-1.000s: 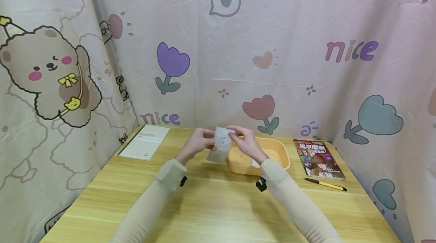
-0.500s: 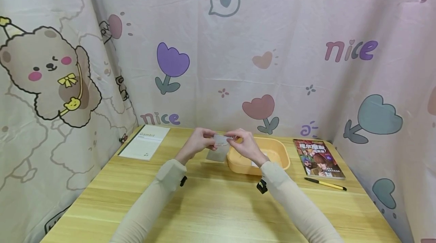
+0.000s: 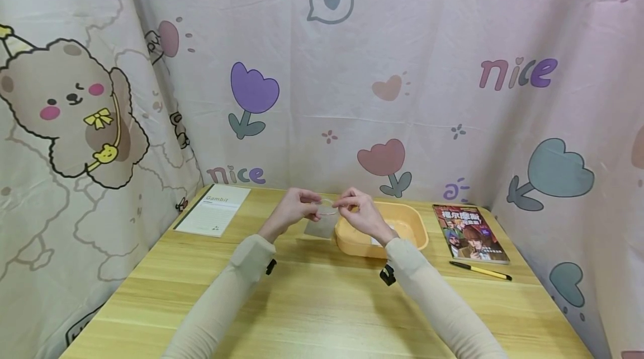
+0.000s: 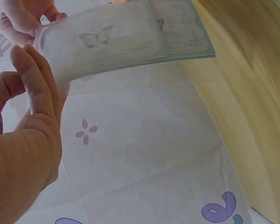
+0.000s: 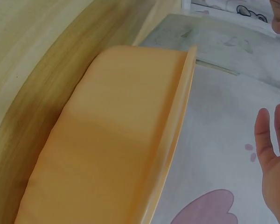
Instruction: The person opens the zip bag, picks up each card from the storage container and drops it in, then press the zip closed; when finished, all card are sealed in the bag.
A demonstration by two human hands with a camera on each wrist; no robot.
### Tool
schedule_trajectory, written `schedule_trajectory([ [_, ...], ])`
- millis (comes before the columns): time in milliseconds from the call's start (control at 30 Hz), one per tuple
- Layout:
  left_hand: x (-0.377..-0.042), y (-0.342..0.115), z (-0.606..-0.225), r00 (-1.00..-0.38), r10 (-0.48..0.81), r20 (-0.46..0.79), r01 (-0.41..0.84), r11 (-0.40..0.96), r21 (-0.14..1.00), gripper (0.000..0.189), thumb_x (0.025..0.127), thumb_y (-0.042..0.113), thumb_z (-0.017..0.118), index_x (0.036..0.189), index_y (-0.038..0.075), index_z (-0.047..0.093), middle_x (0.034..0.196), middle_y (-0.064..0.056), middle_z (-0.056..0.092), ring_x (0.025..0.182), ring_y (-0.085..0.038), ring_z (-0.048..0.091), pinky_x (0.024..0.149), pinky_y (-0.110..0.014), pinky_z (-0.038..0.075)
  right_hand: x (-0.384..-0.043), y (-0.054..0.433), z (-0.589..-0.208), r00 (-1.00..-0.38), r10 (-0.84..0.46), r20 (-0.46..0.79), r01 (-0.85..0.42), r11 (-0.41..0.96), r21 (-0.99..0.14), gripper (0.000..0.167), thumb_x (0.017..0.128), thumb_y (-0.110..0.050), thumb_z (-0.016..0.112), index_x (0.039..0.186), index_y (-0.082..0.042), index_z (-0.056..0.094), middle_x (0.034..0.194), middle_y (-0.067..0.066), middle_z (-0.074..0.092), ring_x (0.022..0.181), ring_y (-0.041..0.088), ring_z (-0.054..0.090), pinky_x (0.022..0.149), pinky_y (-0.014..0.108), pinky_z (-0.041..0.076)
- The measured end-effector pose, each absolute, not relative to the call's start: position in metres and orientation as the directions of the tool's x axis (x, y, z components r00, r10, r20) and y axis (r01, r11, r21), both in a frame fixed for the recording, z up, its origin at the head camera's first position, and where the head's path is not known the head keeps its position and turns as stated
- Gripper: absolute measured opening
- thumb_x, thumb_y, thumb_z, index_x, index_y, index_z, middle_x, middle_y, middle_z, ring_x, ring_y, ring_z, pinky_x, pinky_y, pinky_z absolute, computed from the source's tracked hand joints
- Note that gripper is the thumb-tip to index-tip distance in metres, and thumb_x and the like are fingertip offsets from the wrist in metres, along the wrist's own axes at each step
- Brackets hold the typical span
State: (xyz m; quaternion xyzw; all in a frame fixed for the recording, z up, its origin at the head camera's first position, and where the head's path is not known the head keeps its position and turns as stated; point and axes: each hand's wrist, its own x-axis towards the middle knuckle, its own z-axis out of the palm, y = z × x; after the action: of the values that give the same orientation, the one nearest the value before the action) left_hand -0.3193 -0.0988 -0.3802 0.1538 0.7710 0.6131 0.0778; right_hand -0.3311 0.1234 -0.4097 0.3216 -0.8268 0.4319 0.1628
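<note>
A small translucent zip bag [image 3: 320, 228] with a butterfly print hangs between my hands above the table, left of the orange tray. My left hand [image 3: 297, 207] pinches one end of its top edge. At the other end, my right hand [image 3: 363, 211] pinches the same edge. The bag's mouth looks parted into a narrow loop in the head view. In the left wrist view, the bag [image 4: 98, 46] seems to have something flat inside, but its kind is unclear. A reddish strip runs along the mouth in the right wrist view.
The orange tray [image 3: 347, 248] stands beside the bag with a white piece inside. A white notebook [image 3: 213, 211] lies at the back left. At the right lie a colourful comic book [image 3: 473, 236] and a yellow-and-black pen [image 3: 481, 272]. A printed curtain [image 3: 312, 68] hangs behind the table.
The bag's upper part, raised and facing the head camera a second ago, has tipped down. Its mouth now shows as a parted loop. My right hand has shifted slightly; my left hand barely moved.
</note>
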Motion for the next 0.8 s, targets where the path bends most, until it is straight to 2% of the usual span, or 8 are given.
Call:
schedule_trajectory([
  [300,-0.318,-0.101,-0.378,-0.931,0.359,0.06,0.136,0.19,0.972,0.037,0.092,-0.006,0.057,0.127,-0.017,0.054,0.129,-0.034,0.057,0.069,-0.014,0.069,0.073,-0.033,0.063,-0.33,0.124,-0.41,-0.764,-0.365,0.532,-0.645,0.415,-0.641,0.026,0.088,0.001,0.057,0.093,-0.011,0.079,0.094,0.0,0.065,0.082,0.012,0.056,0.072,0.023,0.05],
  [400,-0.31,-0.102,-0.37,-0.931,0.359,0.064,0.141,0.192,0.971,0.035,0.091,-0.007,0.058,0.124,-0.017,0.056,0.126,-0.033,0.059,0.07,-0.016,0.069,0.077,-0.038,0.063,-0.331,0.127,-0.41,-0.786,-0.34,0.516,-0.618,0.395,-0.68,0.024,0.09,0.001,0.059,0.095,-0.011,0.079,0.095,0.003,0.068,0.084,0.011,0.057,0.073,0.022,0.05],
  [567,-0.295,-0.102,-0.356,-0.932,0.353,0.084,0.163,0.203,0.965,0.033,0.09,-0.007,0.058,0.122,-0.017,0.058,0.123,-0.032,0.061,0.071,-0.018,0.07,0.081,-0.045,0.062,-0.329,0.136,-0.407,-0.824,-0.333,0.458,-0.561,0.368,-0.742,0.018,0.093,-0.001,0.061,0.1,-0.004,0.076,0.098,0.013,0.072,0.08,0.004,0.06,0.071,0.02,0.052],
  [667,-0.293,-0.103,-0.355,-0.932,0.351,0.088,0.168,0.206,0.964,0.034,0.09,-0.007,0.058,0.122,-0.017,0.058,0.124,-0.032,0.061,0.072,-0.018,0.07,0.08,-0.045,0.062,-0.32,0.143,-0.397,-0.834,-0.346,0.431,-0.541,0.349,-0.765,0.017,0.093,0.0,0.059,0.102,0.004,0.074,0.099,0.02,0.071,0.078,0.003,0.062,0.07,0.022,0.056],
  [800,-0.293,-0.103,-0.355,-0.933,0.35,0.083,0.163,0.207,0.965,0.034,0.09,-0.007,0.058,0.123,-0.016,0.058,0.125,-0.032,0.061,0.072,-0.018,0.07,0.079,-0.042,0.062,-0.313,0.153,-0.388,-0.843,-0.357,0.401,-0.521,0.363,-0.773,0.017,0.093,0.001,0.059,0.102,0.006,0.072,0.098,0.023,0.071,0.08,0.015,0.067,0.072,0.03,0.059],
])
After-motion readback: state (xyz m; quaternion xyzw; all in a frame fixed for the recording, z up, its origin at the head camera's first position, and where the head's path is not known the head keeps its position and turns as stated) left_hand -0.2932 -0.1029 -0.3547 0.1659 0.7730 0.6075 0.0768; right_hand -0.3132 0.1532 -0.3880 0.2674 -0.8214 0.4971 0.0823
